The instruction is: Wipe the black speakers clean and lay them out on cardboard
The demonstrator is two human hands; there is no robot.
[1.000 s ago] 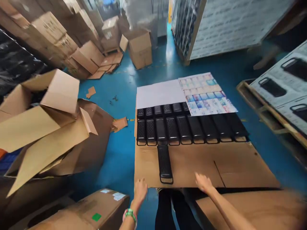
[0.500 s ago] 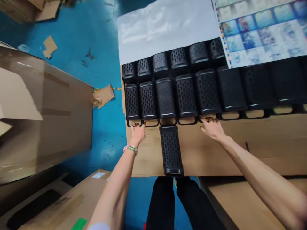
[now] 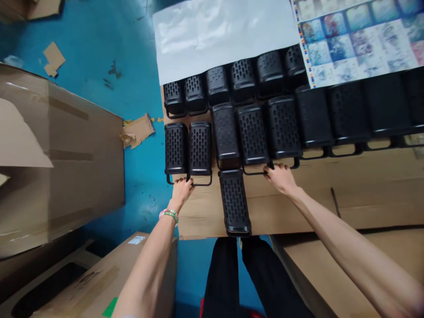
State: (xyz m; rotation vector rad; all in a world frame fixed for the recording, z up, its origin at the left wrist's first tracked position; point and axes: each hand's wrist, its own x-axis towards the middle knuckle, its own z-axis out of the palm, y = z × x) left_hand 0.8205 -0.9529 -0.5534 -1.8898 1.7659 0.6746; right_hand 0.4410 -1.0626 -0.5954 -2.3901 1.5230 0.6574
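Note:
My left hand (image 3: 181, 191) has its fingers hooked over the loop handles of two black slotted boxes, the leftmost box (image 3: 176, 148) and the box beside it (image 3: 200, 149). My right hand (image 3: 281, 177) has its fingers curled round the handle of a wider black slotted box (image 3: 284, 126) in the same row. Between my hands are a black box with a dimpled face (image 3: 225, 131) and another slotted one (image 3: 253, 134). A single black slotted box (image 3: 235, 201) lies nearer to me, in front of the row.
The boxes lie on brown cardboard (image 3: 202, 216). A white sheet (image 3: 225, 35) and a printed colour sheet (image 3: 361, 42) cover the far part. Large cartons (image 3: 89, 154) stand to the left on the blue floor (image 3: 141, 172). More dark boxes (image 3: 347, 112) continue the row rightward.
The two leftmost boxes have slid toward me with my left hand, opening a gap behind them. My right hand stays at its box's handle. The whole view has shifted slightly.

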